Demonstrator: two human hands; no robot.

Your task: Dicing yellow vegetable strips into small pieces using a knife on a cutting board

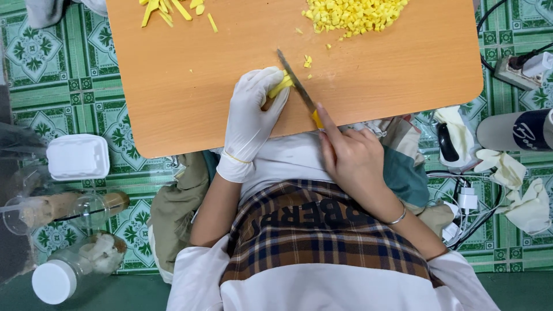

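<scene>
On the wooden board [190,115], near its closer edge, the person has a small bundle of yellow strips [280,86] pinned down. The left hand [250,118], in a white glove, sits curled over them, fingers pressed together and bent so the fingertips hold the strips flat against the board. The right hand [348,158] is bare and wrapped around the yellow handle of a knife [296,80], index finger stretched out along the top of it, the rest of the fingers folded round the grip. The blade runs diagonally up and left and touches the strips right at the gloved fingertips. A couple of tiny yellow bits [307,60] lie just past the blade.

Further up the board, a heap of diced yellow pieces [351,14] sits at the far right side, and a few uncut yellow sticks [167,10] lie at the far left, well apart from the hands.

Off the board, on the green patterned floor tiles [80,80], there's a white foam box [78,156] to the left, with some clear jars [75,265] below it, one with a white lid. On the right are a crumpled white glove [518,190], a white charger plug [468,198] with cables, and a grey cylinder-shaped bottle [515,131] lying on its side.
</scene>
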